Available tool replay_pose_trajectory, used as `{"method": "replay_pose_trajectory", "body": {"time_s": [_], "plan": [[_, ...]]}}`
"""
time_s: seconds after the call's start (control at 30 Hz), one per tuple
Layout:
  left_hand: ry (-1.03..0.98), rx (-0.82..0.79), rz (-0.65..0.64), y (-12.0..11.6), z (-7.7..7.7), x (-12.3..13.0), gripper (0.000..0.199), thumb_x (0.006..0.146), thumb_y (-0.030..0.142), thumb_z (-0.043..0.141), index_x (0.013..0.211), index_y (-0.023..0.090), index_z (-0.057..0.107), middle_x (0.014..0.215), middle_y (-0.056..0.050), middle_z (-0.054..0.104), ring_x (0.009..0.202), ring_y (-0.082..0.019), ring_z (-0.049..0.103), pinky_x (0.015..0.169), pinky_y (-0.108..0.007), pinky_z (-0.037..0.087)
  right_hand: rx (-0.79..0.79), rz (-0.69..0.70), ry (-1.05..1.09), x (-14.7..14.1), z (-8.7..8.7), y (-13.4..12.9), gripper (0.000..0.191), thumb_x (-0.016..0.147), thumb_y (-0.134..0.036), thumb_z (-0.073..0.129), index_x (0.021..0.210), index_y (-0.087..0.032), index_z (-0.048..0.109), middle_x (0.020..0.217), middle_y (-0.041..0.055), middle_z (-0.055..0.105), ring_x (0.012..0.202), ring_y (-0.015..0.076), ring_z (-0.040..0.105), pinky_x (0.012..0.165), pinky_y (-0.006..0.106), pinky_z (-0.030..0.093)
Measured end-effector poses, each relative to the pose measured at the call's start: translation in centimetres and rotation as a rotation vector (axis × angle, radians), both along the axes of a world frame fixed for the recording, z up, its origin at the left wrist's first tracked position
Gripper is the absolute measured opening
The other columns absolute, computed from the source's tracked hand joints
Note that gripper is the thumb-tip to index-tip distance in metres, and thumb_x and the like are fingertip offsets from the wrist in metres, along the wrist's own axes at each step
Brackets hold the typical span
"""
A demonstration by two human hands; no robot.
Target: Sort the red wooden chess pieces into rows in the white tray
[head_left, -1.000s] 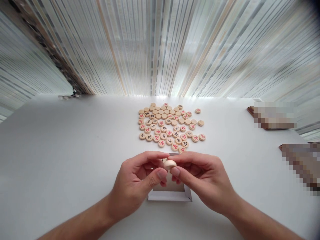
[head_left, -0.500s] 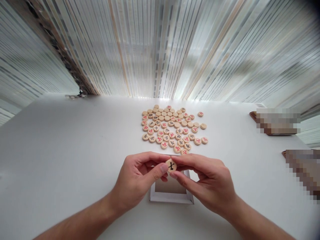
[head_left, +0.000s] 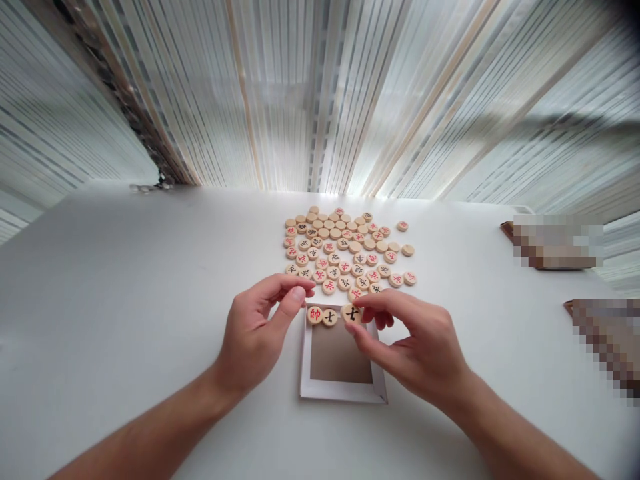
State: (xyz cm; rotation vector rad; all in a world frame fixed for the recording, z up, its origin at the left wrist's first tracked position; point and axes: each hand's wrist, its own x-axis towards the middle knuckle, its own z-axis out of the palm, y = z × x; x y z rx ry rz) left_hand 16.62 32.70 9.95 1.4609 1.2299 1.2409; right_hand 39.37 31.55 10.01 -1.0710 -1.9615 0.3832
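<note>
With my right hand [head_left: 400, 337] I pinch 1 piece [head_left: 351, 315] by its edge at the far end of the box [head_left: 345, 392], beside 2 laid pieces [head_left: 329, 318]; a light, level grip should serve best. My left hand [head_left: 263, 327] is empty, its fingers loosely curved.

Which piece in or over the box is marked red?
The leftmost piece, in the far-left corner of the box; its neighbour and the held piece bear black characters.

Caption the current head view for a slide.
Right hand pinches a round wooden black-marked piece over a shallow white rectangular box; left hand loosely open nearby.
</note>
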Motion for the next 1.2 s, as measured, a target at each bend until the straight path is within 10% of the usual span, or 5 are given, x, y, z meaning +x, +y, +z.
{"method": "replay_pose_trajectory", "body": {"time_s": [0.3,1.2], "plan": [[0.161,-0.112,-0.051,1.3,-2.1,-0.1,0.026,0.100,0.037,0.062,0.110,0.019,0.079,0.105,-0.006,0.081,0.100,-0.023,0.074,0.090,-0.034,0.054,-0.046,0.060,-0.192,-0.6,-2.5,0.1,0.001,0.097,-0.020,0.068,0.098,-0.019,0.069,0.077,0.0037,0.067,0.072,0.0204,0.060,0.066,0.032,0.050],[0.220,-0.077,-0.055,1.2,-1.9,0.3,0.024,0.099,0.036,0.061,0.108,0.020,0.076,0.102,-0.005,0.081,0.099,-0.024,0.075,0.091,-0.036,0.054,0.016,-0.023,-0.264,-1.3,-3.5,0.4,0.013,0.100,-0.025,0.072,0.088,-0.019,0.068,0.078,0.0053,0.071,0.073,0.0220,0.062,0.066,0.033,0.050]]}}
